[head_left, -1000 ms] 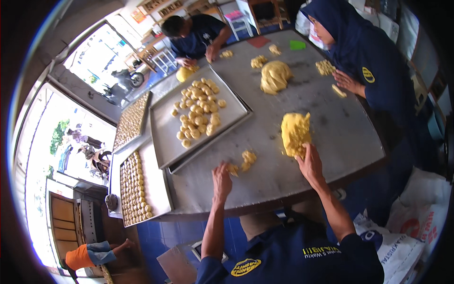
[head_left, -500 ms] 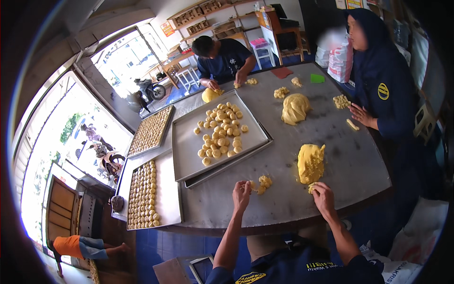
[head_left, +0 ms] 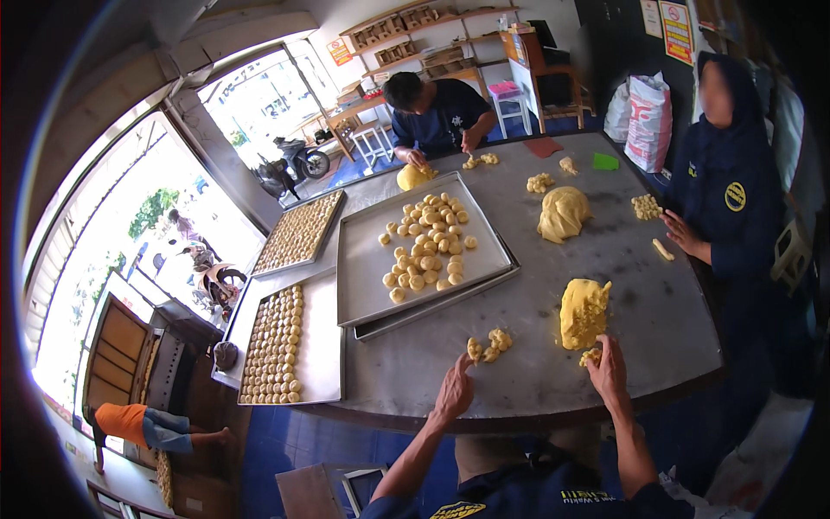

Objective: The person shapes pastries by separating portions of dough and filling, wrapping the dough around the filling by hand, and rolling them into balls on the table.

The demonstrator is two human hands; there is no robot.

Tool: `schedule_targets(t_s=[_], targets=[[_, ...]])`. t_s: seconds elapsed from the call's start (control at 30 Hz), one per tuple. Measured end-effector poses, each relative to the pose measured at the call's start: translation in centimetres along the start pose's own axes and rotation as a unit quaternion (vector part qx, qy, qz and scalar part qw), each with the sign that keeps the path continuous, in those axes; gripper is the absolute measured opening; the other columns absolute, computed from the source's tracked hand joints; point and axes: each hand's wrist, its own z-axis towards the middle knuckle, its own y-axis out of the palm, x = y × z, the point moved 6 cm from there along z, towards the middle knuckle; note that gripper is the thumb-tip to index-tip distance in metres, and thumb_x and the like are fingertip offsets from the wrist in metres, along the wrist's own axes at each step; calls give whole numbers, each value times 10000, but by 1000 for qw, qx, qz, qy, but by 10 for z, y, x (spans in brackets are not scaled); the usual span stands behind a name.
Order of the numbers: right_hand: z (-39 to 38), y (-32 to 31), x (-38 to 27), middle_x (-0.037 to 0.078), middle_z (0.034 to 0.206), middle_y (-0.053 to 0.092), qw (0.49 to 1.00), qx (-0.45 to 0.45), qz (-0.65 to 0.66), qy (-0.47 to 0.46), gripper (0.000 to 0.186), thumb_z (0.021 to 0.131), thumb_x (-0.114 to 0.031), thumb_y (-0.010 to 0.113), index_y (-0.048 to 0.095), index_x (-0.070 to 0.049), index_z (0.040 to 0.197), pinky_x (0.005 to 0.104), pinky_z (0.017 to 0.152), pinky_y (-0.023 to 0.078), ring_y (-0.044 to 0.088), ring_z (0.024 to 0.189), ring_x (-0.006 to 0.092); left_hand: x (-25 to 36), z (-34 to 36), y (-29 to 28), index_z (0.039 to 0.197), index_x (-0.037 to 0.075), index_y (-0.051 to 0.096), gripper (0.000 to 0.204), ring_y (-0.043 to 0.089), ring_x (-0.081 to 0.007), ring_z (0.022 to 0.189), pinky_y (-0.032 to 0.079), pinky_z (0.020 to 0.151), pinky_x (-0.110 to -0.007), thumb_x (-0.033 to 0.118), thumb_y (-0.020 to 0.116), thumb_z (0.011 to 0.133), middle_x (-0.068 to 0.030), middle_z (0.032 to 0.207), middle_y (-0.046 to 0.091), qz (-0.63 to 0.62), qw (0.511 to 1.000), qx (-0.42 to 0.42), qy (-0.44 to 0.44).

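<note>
My left hand [head_left: 455,394] reaches over the near part of the metal table, its fingertips closed on a small piece of dough [head_left: 474,349]. That piece lies at the left end of a small cluster of dough pieces [head_left: 495,342]. To the right, my right hand [head_left: 609,374] pinches a crumbly bit of yellow dough [head_left: 590,356]. Just beyond it is a large rough yellow mound of dough [head_left: 584,313], close to the bit in my fingers. Part of each hand's grip is hidden by the fingers.
Stacked trays [head_left: 354,303] hold loose dough balls; another tray [head_left: 320,372] has balls in rows, and a third [head_left: 333,208] is full. A smooth dough mound [head_left: 564,214] sits farther back. One co-worker [head_left: 437,112] works at the far side, another [head_left: 726,182] stands at right.
The view has shifted, so the table sits farther right in it. My left hand has come down to the small dough cluster. My right hand stays by the yellow mound with its bit of dough.
</note>
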Motion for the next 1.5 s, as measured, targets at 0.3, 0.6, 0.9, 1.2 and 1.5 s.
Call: schedule_targets(t_s=[0.3,0.6,0.9,1.2,1.5], targets=[[3,15,12,240,1328,528,998,-42,-40,23,525,874,-34,708,543,14,1370,492,1013,444,535,1193,406,51,-9,34,1185,73,690,269,683,-336,1118,521,950,-527,168,713,934,-150,1128,728,-85,988,-66,-113],[-26,15,-1,216,1434,528,994,-9,-110,-4,432,897,3,683,661,-8,1329,479,1089,439,516,1264,432,79,57,56,1307,33,584,436,360,-359,1490,253,1181,-617,298,630,963,-140,1576,462,263,956,81,100],[-2,9,8,136,1052,693,1000,-6,-5,12,217,841,25,702,752,9,1052,430,894,520,626,1000,358,59,63,96,1298,44,524,506,257,-385,1527,90,1203,-685,328,628,893,-175,1657,300,210,953,-83,202],[15,1,20,175,1053,611,994,-91,-64,16,244,868,39,634,716,15,1097,459,912,502,587,1042,355,53,47,89,1044,58,646,286,461,-316,1326,211,1158,-617,272,650,854,-128,1259,550,280,933,47,221],[-50,5,-6,336,1588,312,980,-163,-105,39,616,911,104,512,383,94,1513,462,1183,386,365,1459,475,66,13,74,1303,75,600,438,488,-331,1223,323,1024,-527,337,626,953,-137,1275,557,182,983,35,1]])
